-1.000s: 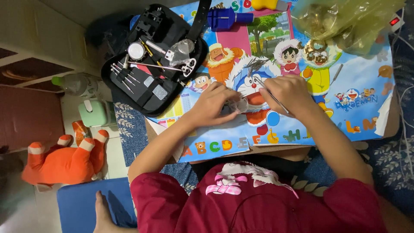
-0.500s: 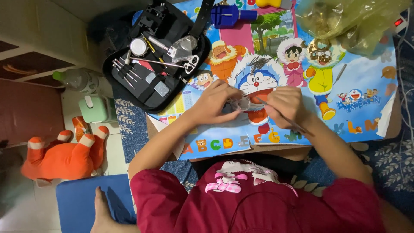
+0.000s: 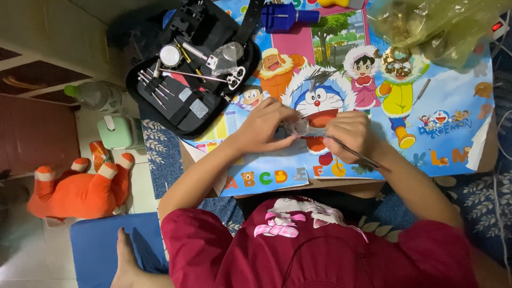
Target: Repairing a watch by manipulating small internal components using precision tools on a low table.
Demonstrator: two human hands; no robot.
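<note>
A small clear, silvery object [image 3: 301, 128], too small to identify, is pinched between the fingers of the left hand [image 3: 266, 125] and those of the right hand [image 3: 346, 133], above the middle of a cartoon-printed mat [image 3: 453, 144]. A thin dark tool [image 3: 354, 154] is also gripped in the right hand. An open black tool case [image 3: 186, 74] overhangs the mat's far left edge. A crumpled yellowish bag [image 3: 437, 24] fills the far right corner. Bare mat is left to the right of the hands. An orange plush toy [image 3: 74, 189] lies on the floor at left.
</note>
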